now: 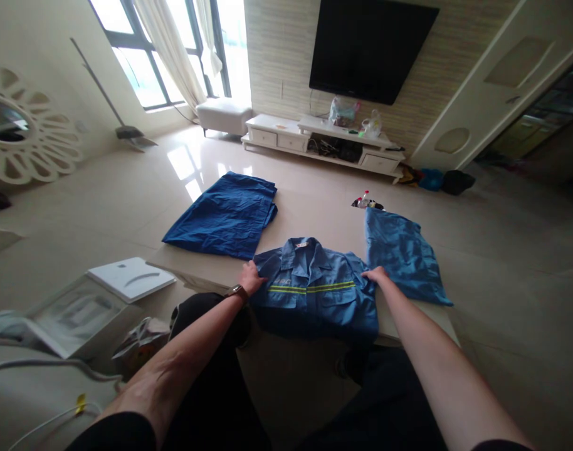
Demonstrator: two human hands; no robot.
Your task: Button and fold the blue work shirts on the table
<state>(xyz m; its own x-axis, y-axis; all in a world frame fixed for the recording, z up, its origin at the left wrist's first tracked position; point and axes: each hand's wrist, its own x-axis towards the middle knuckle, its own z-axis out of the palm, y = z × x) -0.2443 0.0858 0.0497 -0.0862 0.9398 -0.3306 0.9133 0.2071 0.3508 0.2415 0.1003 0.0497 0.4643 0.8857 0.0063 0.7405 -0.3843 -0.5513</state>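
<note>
Table edge, hands flat on blue work shirt

The one view comes from a camera worn on the person's head, and it looks forward and down with a very wide angle. The left hand and the right hand are close to it, above the bench. Farther away it sees the floor and the TV on the wall.

Matt cloth shirt, glossy tile floor
</note>
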